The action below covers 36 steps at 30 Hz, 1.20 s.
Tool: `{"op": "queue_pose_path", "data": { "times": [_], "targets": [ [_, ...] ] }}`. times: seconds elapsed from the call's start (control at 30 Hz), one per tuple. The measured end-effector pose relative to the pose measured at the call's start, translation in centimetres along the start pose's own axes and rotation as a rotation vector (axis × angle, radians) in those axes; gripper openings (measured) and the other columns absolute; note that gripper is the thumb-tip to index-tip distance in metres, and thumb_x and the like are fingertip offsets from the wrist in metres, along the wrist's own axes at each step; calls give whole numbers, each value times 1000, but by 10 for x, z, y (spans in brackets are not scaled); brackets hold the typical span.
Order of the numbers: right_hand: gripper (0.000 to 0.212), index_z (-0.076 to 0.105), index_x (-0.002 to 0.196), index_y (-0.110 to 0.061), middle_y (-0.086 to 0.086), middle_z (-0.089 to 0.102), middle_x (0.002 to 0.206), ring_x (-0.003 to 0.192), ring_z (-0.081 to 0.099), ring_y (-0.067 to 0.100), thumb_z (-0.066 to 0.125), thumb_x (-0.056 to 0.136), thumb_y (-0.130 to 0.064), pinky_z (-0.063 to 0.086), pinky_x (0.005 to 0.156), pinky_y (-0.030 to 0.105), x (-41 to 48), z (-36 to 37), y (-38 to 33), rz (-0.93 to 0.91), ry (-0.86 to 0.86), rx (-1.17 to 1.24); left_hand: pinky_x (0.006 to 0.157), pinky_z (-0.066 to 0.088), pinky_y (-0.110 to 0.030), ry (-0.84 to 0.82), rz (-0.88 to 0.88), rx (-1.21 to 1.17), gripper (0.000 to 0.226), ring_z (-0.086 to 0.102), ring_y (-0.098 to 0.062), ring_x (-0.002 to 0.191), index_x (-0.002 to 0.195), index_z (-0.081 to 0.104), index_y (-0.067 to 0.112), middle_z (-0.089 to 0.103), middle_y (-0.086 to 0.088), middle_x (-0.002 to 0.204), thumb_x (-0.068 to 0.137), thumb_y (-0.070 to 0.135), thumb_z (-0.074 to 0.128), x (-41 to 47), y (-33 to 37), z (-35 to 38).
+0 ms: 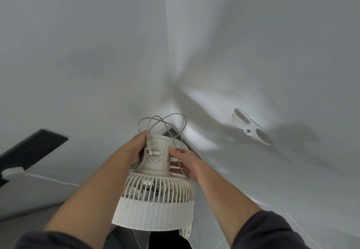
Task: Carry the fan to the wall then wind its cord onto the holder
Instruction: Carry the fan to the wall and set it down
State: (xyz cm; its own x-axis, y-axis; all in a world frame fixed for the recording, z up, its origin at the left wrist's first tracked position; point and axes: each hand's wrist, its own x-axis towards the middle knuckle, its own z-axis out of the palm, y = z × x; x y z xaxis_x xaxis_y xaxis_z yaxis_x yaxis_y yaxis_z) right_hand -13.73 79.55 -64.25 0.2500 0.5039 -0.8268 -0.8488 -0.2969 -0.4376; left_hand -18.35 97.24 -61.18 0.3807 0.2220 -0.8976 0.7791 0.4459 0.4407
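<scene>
I hold a white fan (155,196) in front of me, its slatted grille toward me and its cylindrical motor housing with a round dial pointing away. My left hand (137,147) grips the housing's left side and pinches the cord with its plug against it. My right hand (184,161) grips the right side, fingers curled around the housing and over a strand of cord. The grey cord (163,124) loops loosely above the housing. A white holder (250,126) with two oval openings is fixed to the right-hand wall, apart from the fan.
Two white walls meet in a corner (171,63) straight ahead. A dark panel (29,151) juts in at the left, with a white cable (50,178) trailing below it. A dark triangular frame (175,133) shows behind the fan. Tiled floor lies at bottom right.
</scene>
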Motion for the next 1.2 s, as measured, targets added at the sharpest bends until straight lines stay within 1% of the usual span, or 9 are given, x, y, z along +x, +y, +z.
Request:
{"op": "queue_pose_path", "data": {
  "times": [0.13,0.23,0.33,0.5,0.6,0.7,0.83,0.93,1.2],
  "targets": [
    [81,51,120,-9,11,66,117,104,66,28,84,57,-46,54,89,48,0,2,3,-4,13,-24,72,49,-34,41,34,12,36,61,-27,69,77,61,9,66,-11,70,97,30,41,-2,-3,0],
    [88,50,121,-16,6,65,118,103,66,22,86,50,-54,55,87,43,-3,2,4,-16,32,-80,87,48,-39,77,44,24,32,60,-28,75,80,60,10,64,-11,76,94,33,42,0,-6,-3],
    [92,51,123,-21,1,65,118,101,68,17,85,47,-59,56,82,39,-8,-2,5,-29,60,-127,84,45,-38,101,17,96,32,57,-28,86,88,59,10,62,-13,83,92,38,44,3,-9,-7],
    [38,54,118,-23,2,69,110,92,70,22,63,88,-44,57,79,38,-20,-26,9,-65,139,-158,76,39,-33,166,38,253,40,52,-24,75,90,56,9,56,-9,77,96,44,37,16,-10,-9],
    [26,57,113,-20,5,71,95,65,62,17,56,94,-37,47,54,27,-26,-41,14,-88,243,-188,73,41,-32,214,102,411,38,52,-27,77,82,55,7,54,-13,80,98,38,39,22,-1,-6],
    [21,63,107,-13,3,62,74,48,45,12,54,94,-27,33,42,21,-25,-52,19,-123,332,-265,70,38,-29,274,223,649,37,51,-28,85,91,60,3,56,-15,91,97,32,39,33,10,-6],
    [21,65,82,-13,2,51,60,41,38,10,49,95,-18,27,41,19,-7,-66,31,-245,461,-340,77,47,-33,326,512,898,49,63,-31,85,78,67,7,69,-14,86,97,39,35,50,22,-11],
    [26,62,76,-11,4,46,56,42,35,12,47,95,-17,25,40,19,9,-74,45,-317,526,-360,72,49,-36,350,684,1038,54,61,-32,76,66,58,9,65,-11,72,97,46,35,56,31,-10],
    [29,59,73,-11,3,47,56,41,36,9,44,97,-20,28,42,21,54,-105,71,-480,585,-383,58,38,-31,277,998,1217,55,49,-22,58,65,57,1,56,-7,60,96,44,43,80,47,-1]
  ]
}}
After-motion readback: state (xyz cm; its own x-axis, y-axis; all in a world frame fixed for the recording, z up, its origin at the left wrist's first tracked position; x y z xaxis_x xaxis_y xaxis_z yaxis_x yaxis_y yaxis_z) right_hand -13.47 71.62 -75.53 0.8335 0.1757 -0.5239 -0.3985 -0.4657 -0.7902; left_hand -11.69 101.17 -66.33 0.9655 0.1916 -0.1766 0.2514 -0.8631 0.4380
